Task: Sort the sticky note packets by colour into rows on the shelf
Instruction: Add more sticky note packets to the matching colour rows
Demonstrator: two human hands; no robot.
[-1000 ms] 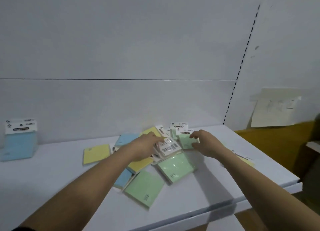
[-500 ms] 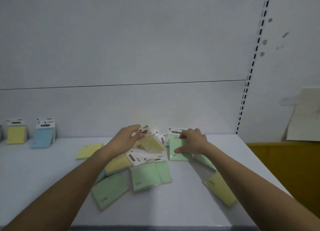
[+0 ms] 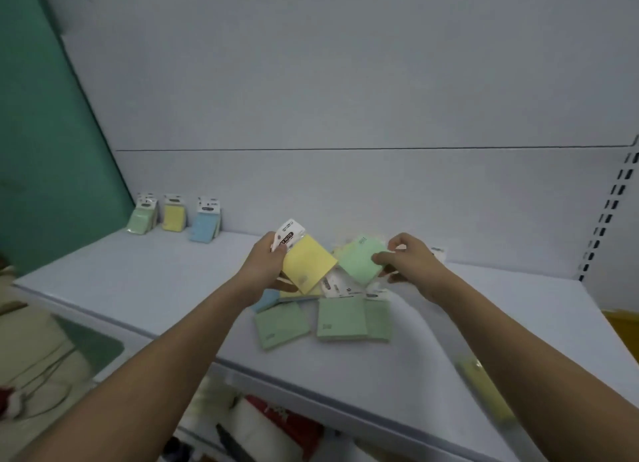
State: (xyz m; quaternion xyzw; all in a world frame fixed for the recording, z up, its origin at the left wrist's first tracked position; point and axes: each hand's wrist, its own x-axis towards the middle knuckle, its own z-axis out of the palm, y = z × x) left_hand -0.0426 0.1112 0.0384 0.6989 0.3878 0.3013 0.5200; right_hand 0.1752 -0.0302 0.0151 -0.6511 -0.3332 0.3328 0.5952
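Note:
My left hand (image 3: pixel 264 266) grips a yellow sticky note packet (image 3: pixel 307 263) by its white header, lifted above the pile. My right hand (image 3: pixel 409 264) pinches a green packet (image 3: pixel 359 262) held tilted beside it. Below them a loose pile lies on the white shelf (image 3: pixel 138 281): green packets (image 3: pixel 281 325) (image 3: pixel 342 319), a blue one (image 3: pixel 266 300) and white headers. At the shelf's back left stand three sorted rows: green (image 3: pixel 140 219), yellow (image 3: pixel 174 216) and blue (image 3: pixel 204 228).
A lone yellow packet (image 3: pixel 484 389) lies near the shelf's front right edge. A teal panel (image 3: pixel 41 133) bounds the left side and a slotted upright (image 3: pixel 608 212) the right. Cluttered items show on a lower level under the shelf's front edge.
Both hands have lifted their packets off the pile, the left with yellow, the right with green. The view has swung left, bringing the three sorted rows closer to centre.

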